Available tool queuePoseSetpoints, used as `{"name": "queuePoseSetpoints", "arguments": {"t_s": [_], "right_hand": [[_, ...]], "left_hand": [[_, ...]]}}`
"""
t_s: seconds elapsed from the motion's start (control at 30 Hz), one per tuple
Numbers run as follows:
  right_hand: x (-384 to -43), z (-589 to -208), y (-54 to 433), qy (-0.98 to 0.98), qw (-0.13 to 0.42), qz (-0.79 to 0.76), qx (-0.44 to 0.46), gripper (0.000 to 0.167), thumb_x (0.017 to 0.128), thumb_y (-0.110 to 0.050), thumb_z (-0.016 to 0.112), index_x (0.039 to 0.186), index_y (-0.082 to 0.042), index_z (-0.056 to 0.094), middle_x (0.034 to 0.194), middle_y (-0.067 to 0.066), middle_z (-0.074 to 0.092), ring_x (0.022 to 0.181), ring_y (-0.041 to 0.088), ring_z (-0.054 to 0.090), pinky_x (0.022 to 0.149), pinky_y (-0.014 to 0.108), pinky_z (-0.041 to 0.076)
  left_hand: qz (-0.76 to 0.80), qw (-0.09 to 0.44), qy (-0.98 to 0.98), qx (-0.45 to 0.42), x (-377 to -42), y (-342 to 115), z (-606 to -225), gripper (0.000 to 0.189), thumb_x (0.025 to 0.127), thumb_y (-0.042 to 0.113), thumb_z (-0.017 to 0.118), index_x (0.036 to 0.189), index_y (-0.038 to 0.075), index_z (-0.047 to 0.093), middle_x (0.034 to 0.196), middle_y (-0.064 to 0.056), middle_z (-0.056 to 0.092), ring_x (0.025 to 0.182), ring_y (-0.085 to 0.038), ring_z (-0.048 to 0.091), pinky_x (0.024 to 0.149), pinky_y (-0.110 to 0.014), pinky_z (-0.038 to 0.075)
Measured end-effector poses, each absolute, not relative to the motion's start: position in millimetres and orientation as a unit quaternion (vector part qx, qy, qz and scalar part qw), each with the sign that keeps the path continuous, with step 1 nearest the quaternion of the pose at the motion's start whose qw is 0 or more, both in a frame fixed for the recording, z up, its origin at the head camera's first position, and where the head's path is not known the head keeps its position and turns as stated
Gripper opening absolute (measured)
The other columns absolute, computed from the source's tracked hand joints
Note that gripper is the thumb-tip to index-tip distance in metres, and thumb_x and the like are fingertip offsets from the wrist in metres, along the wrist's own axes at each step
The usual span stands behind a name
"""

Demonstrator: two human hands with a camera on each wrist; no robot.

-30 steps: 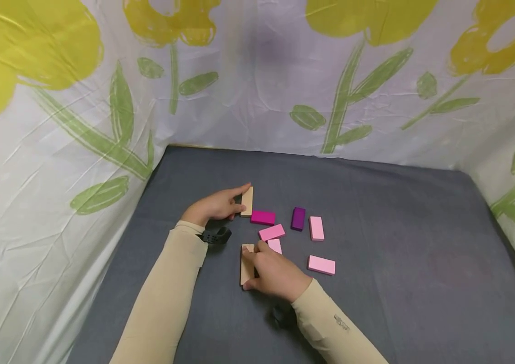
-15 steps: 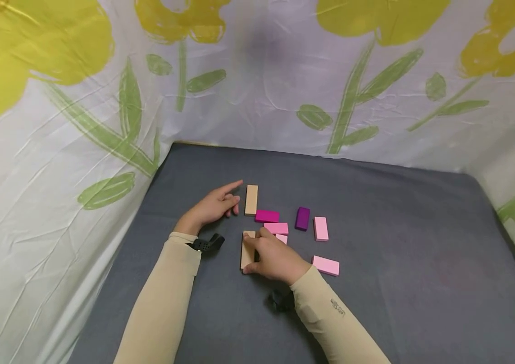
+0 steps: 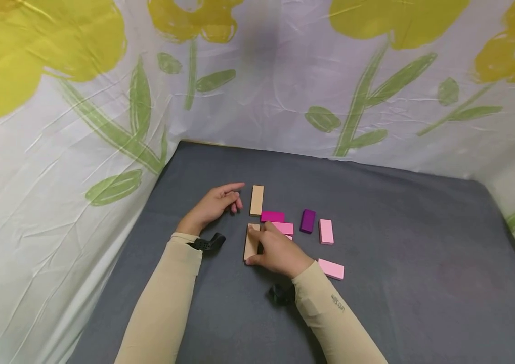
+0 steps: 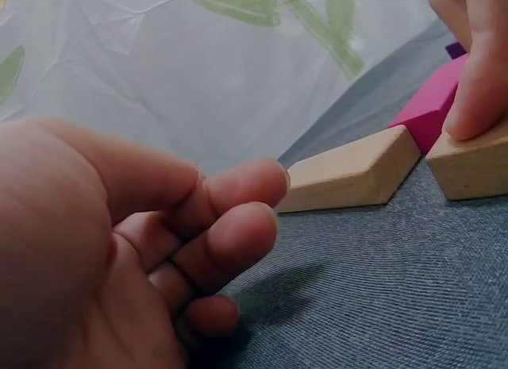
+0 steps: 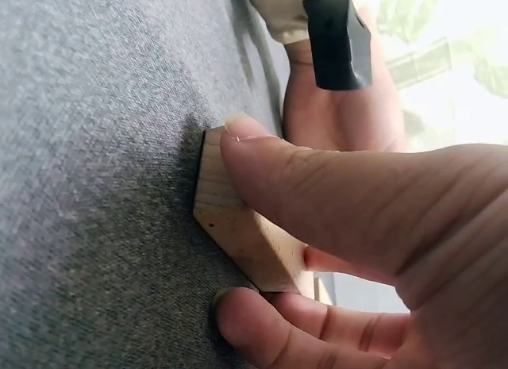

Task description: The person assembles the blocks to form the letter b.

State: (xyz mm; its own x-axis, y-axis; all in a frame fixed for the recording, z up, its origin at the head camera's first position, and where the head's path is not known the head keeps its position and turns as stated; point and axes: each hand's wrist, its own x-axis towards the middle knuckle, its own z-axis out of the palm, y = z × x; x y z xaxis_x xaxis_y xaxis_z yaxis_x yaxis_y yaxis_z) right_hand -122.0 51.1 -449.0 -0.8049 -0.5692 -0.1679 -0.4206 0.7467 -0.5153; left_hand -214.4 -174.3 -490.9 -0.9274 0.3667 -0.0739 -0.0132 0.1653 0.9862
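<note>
Head view, right hand (image 3: 282, 252) pinching wooden block (image 3: 251, 246), left hand (image 3: 212, 207) loosely curled, empty, pale-pink blocks (image 3: 326, 232) seen only here

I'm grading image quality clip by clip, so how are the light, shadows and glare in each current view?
Head view: fairly even light, with a greyish smudge over the curtain, cause unclear; left wrist view: dimmer, with a soft shadow on the cloth below the left fingers; right wrist view: background washed out at upper right, wooden block readable.
</note>
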Motion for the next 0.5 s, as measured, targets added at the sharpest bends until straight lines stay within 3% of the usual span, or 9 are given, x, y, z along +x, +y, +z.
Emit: {"name": "queuePoseSetpoints", "arguments": {"t_s": [0.5], "right_hand": [[-126.5,-448.4,46.6,0.929,0.160,-0.233,-0.239,0.077,0.090,-0.033,0.085,0.155,-0.007,0.052,0.106,0.012,0.057,0.079,0.018,0.051,0.067,0.033,0.047]], "left_hand": [[0.667,0.128,0.724,0.119,-213.6,-179.8,-493.7,0.045,0.113,0.010,0.045,0.155,-0.006,0.045,0.089,0.002,0.069,0.077,-0.010,0.060,0.075,-0.023,0.046]]}}
